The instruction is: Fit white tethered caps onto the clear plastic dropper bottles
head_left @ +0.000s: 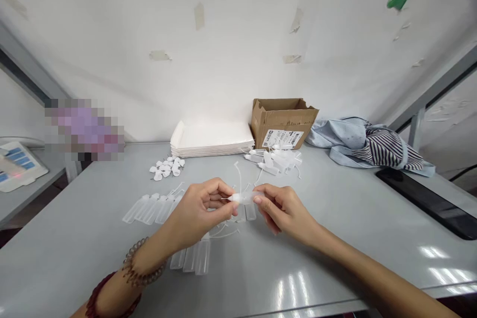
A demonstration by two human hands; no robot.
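While both grips (pixel 197 213) (pixel 285 208) pinch, tube (pixel 246 197) spans between

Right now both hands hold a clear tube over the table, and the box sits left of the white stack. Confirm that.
Wrong on one count: the head view shows the box right of the white stack, not left. The left hand and right hand do hold the tube over the table.

A smooth grey table (pixel 354 198) carries an open brown cardboard box (pixel 285 119) at its far edge. A stack of flat white sheets (pixel 212 139) lies left of the box, loose clear plastic tubes (pixel 276 159) just before it, and crumpled blue and striped cloth (pixel 368 146) to its right.
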